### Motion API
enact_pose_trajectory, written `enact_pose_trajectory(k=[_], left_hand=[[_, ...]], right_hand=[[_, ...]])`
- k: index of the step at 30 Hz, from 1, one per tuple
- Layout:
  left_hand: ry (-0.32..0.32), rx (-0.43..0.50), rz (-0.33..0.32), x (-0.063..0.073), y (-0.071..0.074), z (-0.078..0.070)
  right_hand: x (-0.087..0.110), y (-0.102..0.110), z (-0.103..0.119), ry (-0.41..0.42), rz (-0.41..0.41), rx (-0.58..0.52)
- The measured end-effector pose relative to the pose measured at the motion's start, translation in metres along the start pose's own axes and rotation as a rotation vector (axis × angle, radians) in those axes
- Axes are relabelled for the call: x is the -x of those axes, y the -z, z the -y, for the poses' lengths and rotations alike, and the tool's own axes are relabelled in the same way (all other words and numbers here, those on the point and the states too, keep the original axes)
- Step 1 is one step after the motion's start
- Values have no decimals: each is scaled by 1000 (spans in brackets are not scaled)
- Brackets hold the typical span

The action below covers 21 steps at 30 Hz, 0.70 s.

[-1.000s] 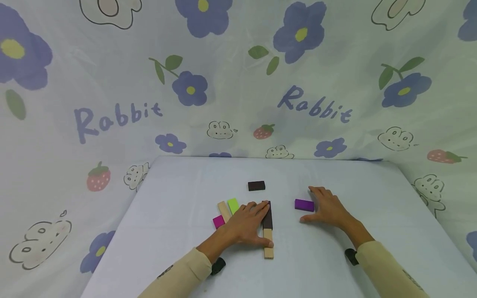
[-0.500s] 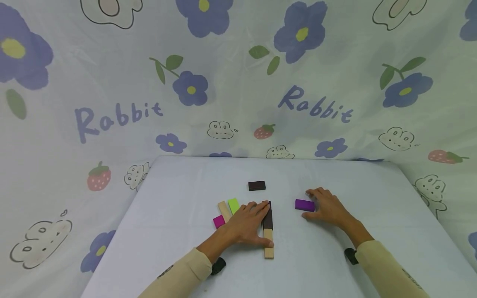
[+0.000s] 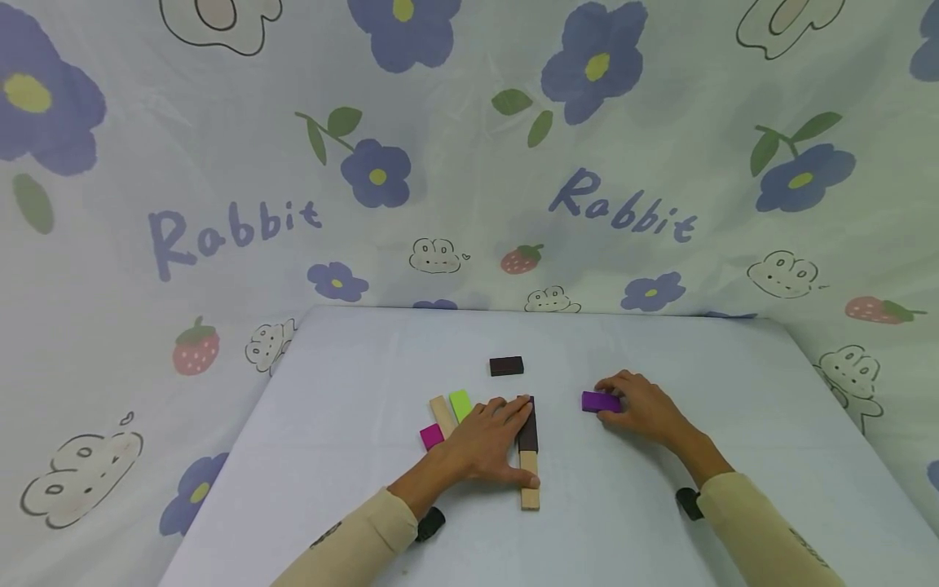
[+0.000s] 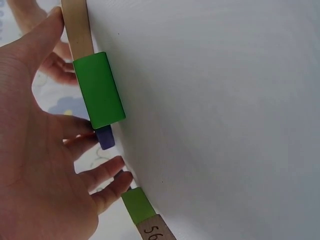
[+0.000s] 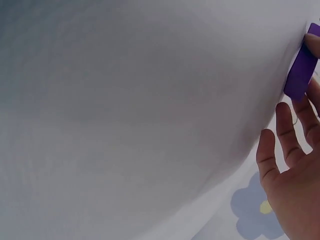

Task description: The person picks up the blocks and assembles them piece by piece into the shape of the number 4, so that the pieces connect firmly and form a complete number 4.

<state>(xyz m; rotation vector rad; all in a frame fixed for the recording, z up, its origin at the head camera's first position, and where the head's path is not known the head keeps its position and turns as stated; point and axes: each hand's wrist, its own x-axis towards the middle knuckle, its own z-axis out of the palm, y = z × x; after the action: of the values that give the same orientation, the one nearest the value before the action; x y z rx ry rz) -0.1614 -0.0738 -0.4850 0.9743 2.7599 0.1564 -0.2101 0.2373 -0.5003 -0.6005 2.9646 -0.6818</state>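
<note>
My left hand spreads along a row of wooden blocks, fingertips at the far end of the dark block and thumb by the plain wood block. In the left wrist view, a green block adjoins the plain wood under my palm; the head view hides it behind the hand. A small blue-violet block face shows past the green one. To the right, my right hand pinches the right end of a purple block between thumb and fingers, low over the table.
Left of my left hand lie a lime block, a plain block and a magenta block, partly covered. Farther back, a dark brown block lies alone on the white table. A patterned cloth hangs behind.
My right hand's thumb and fingers have closed in from around the purple block to pinch it. The left hand and the row have stayed in place.
</note>
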Motion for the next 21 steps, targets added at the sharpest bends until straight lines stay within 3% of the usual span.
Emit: enact_pose_trajectory(k=[7,21], left_hand=[[5,2,11,0,2,-1],[8,-5,19,0,2,-1]], right_hand=[[0,1,-1,48,2,0],[-3,1,0,18,37,8]])
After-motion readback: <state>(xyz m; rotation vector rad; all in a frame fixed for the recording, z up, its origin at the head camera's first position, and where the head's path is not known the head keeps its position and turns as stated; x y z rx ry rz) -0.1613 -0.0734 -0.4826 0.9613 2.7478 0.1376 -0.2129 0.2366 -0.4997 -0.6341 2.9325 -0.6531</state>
